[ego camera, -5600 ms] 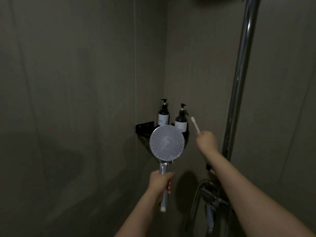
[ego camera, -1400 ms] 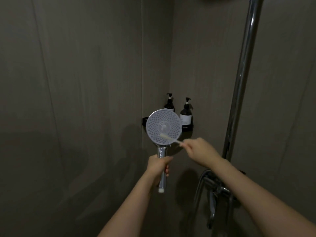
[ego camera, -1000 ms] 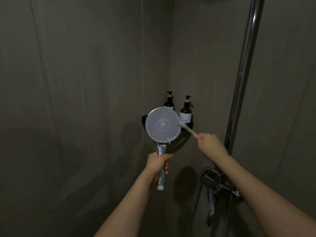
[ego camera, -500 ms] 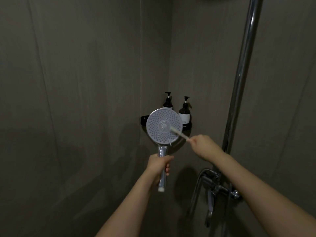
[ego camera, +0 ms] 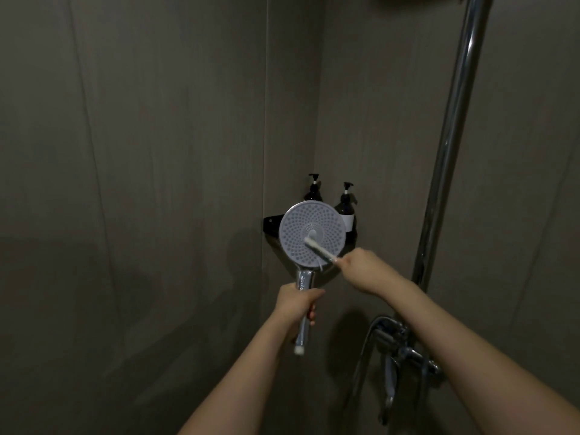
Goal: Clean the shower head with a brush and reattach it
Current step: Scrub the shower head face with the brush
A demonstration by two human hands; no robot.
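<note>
Fingers of our left hand [ego camera: 295, 304] curled round chrome handle of shower head [ego camera: 313, 234], disc upright, nozzle face toward us. Fingers of our right hand [ego camera: 365, 268] pinch white toothbrush [ego camera: 320, 250], bristle end on centre of nozzle face. Behind disc: black corner shelf [ego camera: 270, 225] carrying two dark pump bottles [ego camera: 346, 208]. Chrome riser pipe [ego camera: 452, 130] right; mixer tap [ego camera: 398, 346] below it.
</note>
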